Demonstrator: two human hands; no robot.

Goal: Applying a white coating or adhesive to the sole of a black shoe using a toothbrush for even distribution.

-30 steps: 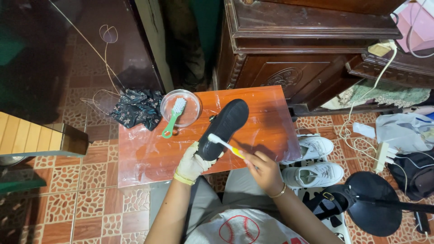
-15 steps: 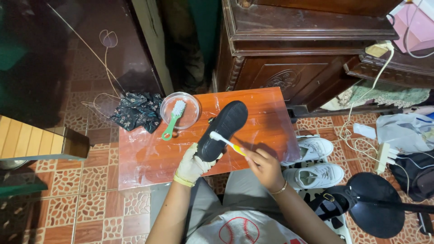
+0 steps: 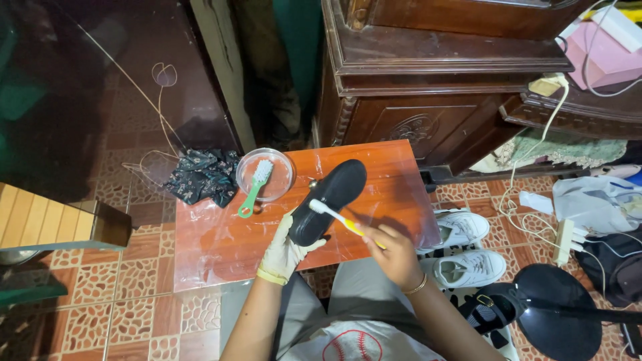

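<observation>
Plainly black shoe (image 3: 330,199), sole up

Matt black shoe (image 3: 331,199), glossy wooden table (image 3: 221,241), thin rubbery glove (image 3: 284,251), clear plastic bowl (image 3: 284,175)

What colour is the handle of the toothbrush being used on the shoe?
Yellow: the toothbrush handle shows best in the head view.

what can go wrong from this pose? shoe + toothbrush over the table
1. The gloved left hand grips only one end of the black shoe, so brush pressure could twist it loose.
2. The clear round dish with the green-handled brush sits close beside the shoe; a swing might knock it.
3. The bare right hand works the yellow-handled toothbrush; flicked dirt may reach the white sneakers beside the red-brown wooden table.
</observation>
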